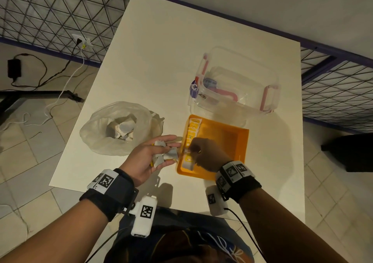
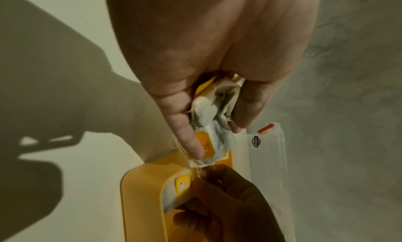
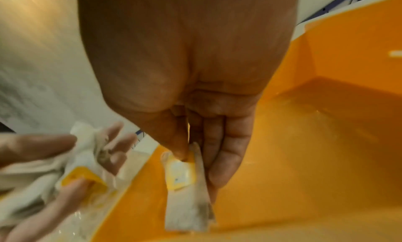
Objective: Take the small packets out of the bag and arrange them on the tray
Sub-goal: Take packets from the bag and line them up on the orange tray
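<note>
A white plastic bag (image 1: 94,139) lies open on the table with several small white packets (image 1: 123,127) inside. My left hand (image 1: 141,160) is palm up between the bag and the orange tray (image 1: 228,139), its thumb and fingers curled round a bunch of packets (image 2: 213,111) with yellow tags. My right hand (image 1: 207,153) is over the tray's near left side. It pinches one packet (image 3: 187,194) by its yellow tag, and the packet hangs down onto the tray floor. A row of packets (image 1: 192,129) lies along the tray's left wall.
A clear plastic container (image 1: 262,77) with red clips stands just behind the tray, some items inside. The white table (image 1: 161,61) ends close to my body. Floor cables and a wire grid panel lie to the left.
</note>
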{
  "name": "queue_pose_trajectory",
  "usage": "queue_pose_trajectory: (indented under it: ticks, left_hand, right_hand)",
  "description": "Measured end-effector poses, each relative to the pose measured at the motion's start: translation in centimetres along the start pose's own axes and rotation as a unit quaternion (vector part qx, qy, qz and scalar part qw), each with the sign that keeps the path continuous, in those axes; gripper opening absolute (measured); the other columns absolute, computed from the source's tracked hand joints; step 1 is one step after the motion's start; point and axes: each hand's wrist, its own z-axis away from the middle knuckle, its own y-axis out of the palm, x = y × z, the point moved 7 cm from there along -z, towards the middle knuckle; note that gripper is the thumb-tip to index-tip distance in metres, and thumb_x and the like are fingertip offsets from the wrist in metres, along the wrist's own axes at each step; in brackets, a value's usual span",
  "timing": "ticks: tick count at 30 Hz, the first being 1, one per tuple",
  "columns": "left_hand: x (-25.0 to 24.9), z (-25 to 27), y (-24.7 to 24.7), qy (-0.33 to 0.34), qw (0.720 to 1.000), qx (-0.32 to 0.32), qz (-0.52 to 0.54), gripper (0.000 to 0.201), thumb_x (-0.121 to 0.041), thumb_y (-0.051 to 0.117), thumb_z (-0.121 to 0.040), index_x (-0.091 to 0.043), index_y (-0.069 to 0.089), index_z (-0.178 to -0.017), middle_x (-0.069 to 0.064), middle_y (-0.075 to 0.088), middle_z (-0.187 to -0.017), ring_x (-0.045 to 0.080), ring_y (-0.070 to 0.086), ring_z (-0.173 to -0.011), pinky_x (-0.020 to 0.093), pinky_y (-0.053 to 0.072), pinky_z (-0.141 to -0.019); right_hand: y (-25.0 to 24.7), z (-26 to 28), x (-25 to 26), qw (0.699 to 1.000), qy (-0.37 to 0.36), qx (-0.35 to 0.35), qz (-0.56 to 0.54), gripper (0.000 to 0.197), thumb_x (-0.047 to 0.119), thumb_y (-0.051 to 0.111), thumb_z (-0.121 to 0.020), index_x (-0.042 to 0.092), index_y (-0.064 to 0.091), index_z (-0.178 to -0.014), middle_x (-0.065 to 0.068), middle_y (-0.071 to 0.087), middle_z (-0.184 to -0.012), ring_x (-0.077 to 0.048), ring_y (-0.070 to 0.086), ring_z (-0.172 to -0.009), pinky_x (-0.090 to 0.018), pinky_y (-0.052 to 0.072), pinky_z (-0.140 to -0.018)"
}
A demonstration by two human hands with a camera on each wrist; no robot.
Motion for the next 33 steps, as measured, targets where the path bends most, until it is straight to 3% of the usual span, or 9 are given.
queue_pose_trajectory:
  ticks: [6, 9, 13, 19, 23, 25, 28, 31, 33]
  left_hand:
    - [-0.3, 0.3, 0.2, 0.002, 1.0, -0.001, -0.009, 0.035, 0.001, 0.05, -0.096, -0.013, 0.066, -0.124, 0.01, 0.071, -0.121, 0.025, 0.066, -0.116, 0.05, 0.048, -0.104]
    - [-0.4, 0.3, 0.3, 0.001, 1.0, -0.001, -0.009, 0.035, 0.001, 0.05, -0.097, -0.013, 0.066, -0.124, 0.01, 0.071, -0.121, 0.025, 0.065, -0.117, 0.049, 0.049, -0.103]
    - [-0.4, 0.3, 0.3, -0.001, 1.0, -0.002, -0.001, 0.035, 0.001, 0.049, -0.096, -0.012, 0.065, -0.125, 0.011, 0.071, -0.12, 0.026, 0.066, -0.115, 0.05, 0.048, -0.104]
    - [0.1, 0.0, 0.3, -0.02, 0.999, 0.006, 0.04, 0.034, 0.0, 0.05, -0.096, -0.01, 0.065, -0.125, 0.015, 0.069, -0.123, 0.03, 0.064, -0.118, 0.051, 0.049, -0.102]
    - [0.2, -0.1, 0.4, -0.036, 0.996, 0.011, 0.085, 0.033, -0.005, 0.048, -0.098, -0.007, 0.063, -0.127, 0.018, 0.068, -0.124, 0.035, 0.064, -0.117, 0.049, 0.052, -0.093]
    - [0.3, -0.2, 0.4, -0.04, 0.994, 0.008, 0.104, 0.033, -0.008, 0.047, -0.099, -0.006, 0.062, -0.128, 0.02, 0.067, -0.125, 0.037, 0.063, -0.118, 0.05, 0.052, -0.093]
    - [0.2, -0.3, 0.4, -0.041, 0.992, 0.002, 0.123, 0.033, -0.006, 0.046, -0.099, -0.004, 0.061, -0.128, 0.021, 0.066, -0.125, 0.038, 0.063, -0.117, 0.05, 0.052, -0.093]
    - [0.3, -0.5, 0.6, -0.038, 0.991, -0.002, 0.13, 0.033, -0.004, 0.046, -0.098, -0.004, 0.061, -0.127, 0.024, 0.064, -0.127, 0.039, 0.064, -0.115, 0.05, 0.051, -0.093]
    - [0.2, -0.6, 0.8, -0.036, 0.989, -0.005, 0.145, 0.034, -0.003, 0.047, -0.097, -0.002, 0.058, -0.13, 0.025, 0.062, -0.129, 0.038, 0.066, -0.111, 0.048, 0.053, -0.093]
  right_hand:
    - [0.3, -1.5, -0.3, 0.998, 0.033, -0.045, -0.014, 0.018, 0.01, 0.052, -0.094, 0.022, 0.064, -0.089, 0.003, 0.066, -0.082, -0.019, 0.064, -0.072, -0.029, 0.052, -0.063]
    - [0.0, -1.7, -0.3, 0.997, 0.044, -0.066, -0.013, 0.017, 0.012, 0.054, -0.093, 0.024, 0.065, -0.087, 0.002, 0.068, -0.085, -0.018, 0.065, -0.074, -0.033, 0.057, -0.067]
    - [-0.1, -1.9, -0.5, 0.995, 0.051, -0.086, -0.008, 0.018, 0.013, 0.053, -0.093, 0.026, 0.063, -0.085, 0.004, 0.066, -0.085, -0.015, 0.062, -0.082, -0.032, 0.055, -0.074]
    - [-0.5, -2.3, -0.6, 0.991, 0.044, -0.128, -0.008, 0.019, 0.012, 0.056, -0.093, 0.021, 0.07, -0.085, 0.002, 0.068, -0.084, -0.014, 0.064, -0.077, -0.027, 0.055, -0.067]
    - [-0.9, -2.2, -1.0, 0.988, 0.053, -0.144, -0.02, 0.009, 0.018, 0.063, -0.092, 0.02, 0.069, -0.098, 0.0, 0.064, -0.1, -0.015, 0.061, -0.085, -0.027, 0.053, -0.072]
    - [-1.3, -1.6, -1.0, 0.987, 0.052, -0.15, -0.031, 0.016, 0.021, 0.065, -0.091, 0.02, 0.065, -0.107, 0.002, 0.058, -0.106, -0.014, 0.059, -0.091, -0.027, 0.052, -0.077]
    - [-2.6, -0.3, 0.3, 0.982, 0.002, -0.178, -0.068, 0.016, 0.02, 0.065, -0.091, 0.021, 0.065, -0.107, 0.004, 0.061, -0.104, -0.013, 0.061, -0.088, -0.027, 0.056, -0.076]
    - [-2.3, 0.6, 1.7, 0.975, -0.022, -0.095, -0.202, 0.014, 0.018, 0.071, -0.089, 0.019, 0.066, -0.102, 0.001, 0.063, -0.097, -0.017, 0.066, -0.076, -0.025, 0.055, -0.059]
    - [-1.7, 1.1, 2.3, 0.967, -0.014, -0.028, -0.255, 0.023, 0.017, 0.075, -0.085, 0.016, 0.065, -0.106, -0.004, 0.062, -0.101, -0.026, 0.068, -0.076, -0.028, 0.057, -0.058]
